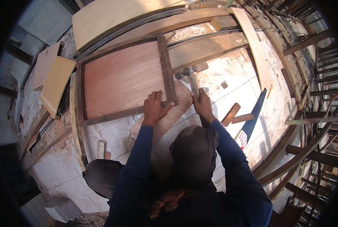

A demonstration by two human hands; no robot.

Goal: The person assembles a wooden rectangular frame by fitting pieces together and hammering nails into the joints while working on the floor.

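Note:
A rectangular dark wooden frame (166,62) with a reddish plywood panel (121,77) inside lies ahead of me, left of centre. My left hand (154,108) grips its near right corner, fingers over the near rail and thumb stretched along the rail's end (171,102). To the right, my right hand (203,105) is wrapped around the wooden handle of a hammer (186,72). The hammer's dark metal head points away from me, just right of the frame and apart from it. Beneath the corner, a pale reddish board (176,111) lies slanted, partly hidden by my left hand.
A handsaw (255,113) lies at right, beside two small wood blocks (231,113) and an orange pencil (270,91). Planks (210,47) and a plywood sheet (116,19) lie beyond the frame. Plywood offcuts (58,85) lean at left. My knees flank the near floor tiles.

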